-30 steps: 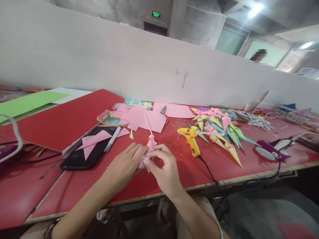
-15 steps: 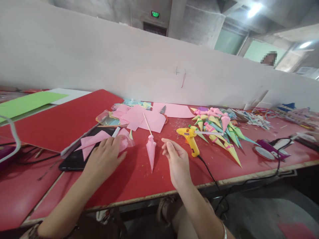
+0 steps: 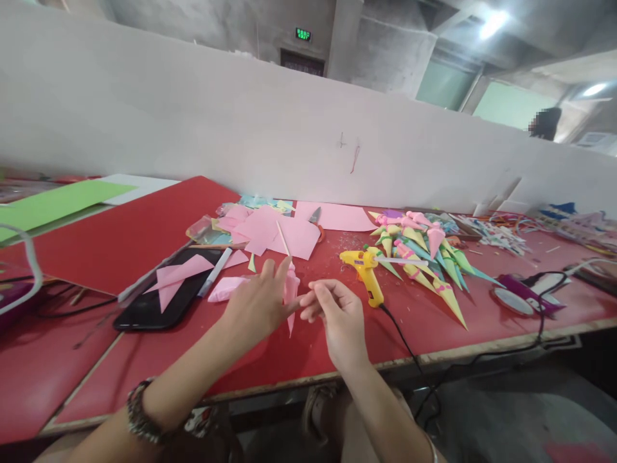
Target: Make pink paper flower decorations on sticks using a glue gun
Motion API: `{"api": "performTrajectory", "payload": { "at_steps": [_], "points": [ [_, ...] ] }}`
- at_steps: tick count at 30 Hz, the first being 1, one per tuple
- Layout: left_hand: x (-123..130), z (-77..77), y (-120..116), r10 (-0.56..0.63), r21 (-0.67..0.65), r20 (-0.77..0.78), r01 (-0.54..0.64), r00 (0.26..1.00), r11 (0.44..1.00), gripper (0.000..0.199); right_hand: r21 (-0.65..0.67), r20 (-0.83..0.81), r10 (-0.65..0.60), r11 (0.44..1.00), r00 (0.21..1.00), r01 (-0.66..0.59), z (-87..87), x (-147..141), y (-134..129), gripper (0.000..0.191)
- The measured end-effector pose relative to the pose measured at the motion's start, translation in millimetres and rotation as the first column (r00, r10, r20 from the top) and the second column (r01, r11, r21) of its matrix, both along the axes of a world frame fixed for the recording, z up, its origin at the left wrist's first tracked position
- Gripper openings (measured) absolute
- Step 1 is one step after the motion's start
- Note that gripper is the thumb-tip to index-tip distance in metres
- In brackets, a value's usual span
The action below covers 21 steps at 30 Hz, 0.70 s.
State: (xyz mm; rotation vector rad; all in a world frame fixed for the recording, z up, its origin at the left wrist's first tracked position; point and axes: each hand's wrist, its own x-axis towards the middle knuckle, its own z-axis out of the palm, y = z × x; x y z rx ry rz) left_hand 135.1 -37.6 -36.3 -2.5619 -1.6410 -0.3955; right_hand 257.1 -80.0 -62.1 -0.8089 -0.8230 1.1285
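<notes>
A pink cone (image 3: 291, 289) with a thin pale stick (image 3: 283, 236) at its top lies on the red table, partly covered by my left hand. My left hand (image 3: 258, 302) reaches over it with fingers spread, and its thumb comes up to the fingertips of my right hand. My right hand (image 3: 342, 321) is closed in a pinch to the right of the cone; anything in the pinch is too small to make out. Behind my left hand lies a pink packet (image 3: 226, 289). A yellow glue gun (image 3: 369, 276) rests to the right of my right hand.
Finished-looking pastel cones (image 3: 424, 247) are heaped at the right. Pink paper pieces (image 3: 284, 231) and scissors (image 3: 315, 217) lie at the back. A black phone (image 3: 168, 302) and a white pen (image 3: 214, 273) are left. The glue gun's cord (image 3: 402, 337) hangs over the front edge.
My left hand has moved right, away from the pink packet and over the cone, close to my right hand. My right hand stays pinched in about the same place.
</notes>
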Motion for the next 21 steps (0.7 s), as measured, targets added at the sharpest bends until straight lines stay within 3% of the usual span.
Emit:
{"api": "performTrajectory", "payload": {
  "at_steps": [2,5,11,15,17,19,21],
  "points": [
    [10,5.6,4,0.077,-0.183,-0.104,-0.096,0.992,0.978,0.066,0.015,0.023,-0.019,1.000,1.000,0.019,0.4,1,-1,0.027],
    [19,9.5,13,0.098,-0.277,-0.131,-0.132,0.987,0.952,0.071,0.026,0.069,-0.065,0.998,0.995,0.063,1.2,1,-1,0.021],
    [5,3.7,27,0.008,-0.358,0.001,-0.007,1.000,0.934,0.056,0.025,0.054,-0.044,0.999,0.998,0.043,0.5,1,2,0.017],
    [-13,6.4,26,-0.040,-0.396,0.143,0.094,0.989,0.914,0.066,0.037,0.005,-0.040,0.999,0.999,0.040,2.0,1,1,0.020],
    [-19,8.2,23,-0.039,-0.458,0.359,0.212,0.933,0.863,0.071,0.039,0.012,-0.049,0.998,0.999,0.048,2.6,1,0,0.021],
    [-21,9.1,17,0.022,-0.528,0.594,0.370,0.804,0.764,0.068,0.038,0.044,-0.061,0.998,0.997,0.059,2.2,2,0,0.022],
    [-20,9.0,11,0.100,-0.561,0.709,0.473,0.698,0.679,0.056,0.036,0.078,-0.078,0.997,0.994,0.075,1.0,3,1,0.019]
  ]
}}
